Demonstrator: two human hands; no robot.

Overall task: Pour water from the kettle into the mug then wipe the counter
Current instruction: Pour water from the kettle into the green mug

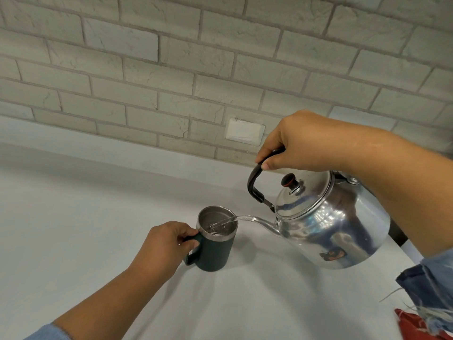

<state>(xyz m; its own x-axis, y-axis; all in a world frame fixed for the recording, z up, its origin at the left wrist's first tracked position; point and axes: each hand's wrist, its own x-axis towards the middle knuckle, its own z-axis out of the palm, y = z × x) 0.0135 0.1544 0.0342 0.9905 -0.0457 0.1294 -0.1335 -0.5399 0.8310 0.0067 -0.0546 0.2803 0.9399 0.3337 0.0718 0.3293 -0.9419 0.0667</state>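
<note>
Our right hand (301, 141) grips the kettle (331, 222) handle, left hand (166, 244) closed on the mug (215, 241) handle; tilting further could splash water (230, 220) onto the worktop (98, 217).

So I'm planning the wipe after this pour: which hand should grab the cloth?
Probably the right hand. It holds the kettle nearest the red cloth at the counter's right edge. The left hand steadies the mug, farther from it.

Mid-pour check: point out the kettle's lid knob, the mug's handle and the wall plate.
lid knob (289, 179), head view, black top.
mug handle (192, 256), head view, lower bend.
wall plate (245, 131), head view, centre.
</note>
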